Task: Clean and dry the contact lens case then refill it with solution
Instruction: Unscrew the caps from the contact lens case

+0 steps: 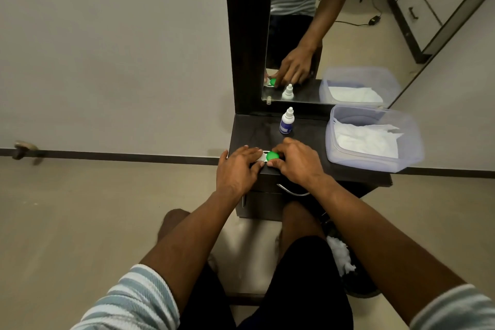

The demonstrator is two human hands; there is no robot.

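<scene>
Where hands [238, 169] meet, case [267, 157] near edge

Both bare forearms reach forward from striped sleeves, converging ahead. The left hand [237, 169] lies palm down, fingers [251, 151] stretched forward and slightly inward. The right hand [297, 162] arches, its fingertips [276, 148] curled in a light grip beside the left's.

A small dark dressing table [308, 126] carries a contact lens case [269, 156] at its 7 o'clock edge, a solution bottle [287, 121] near 12, and a clear plastic tub [373, 136] at 3.
</scene>
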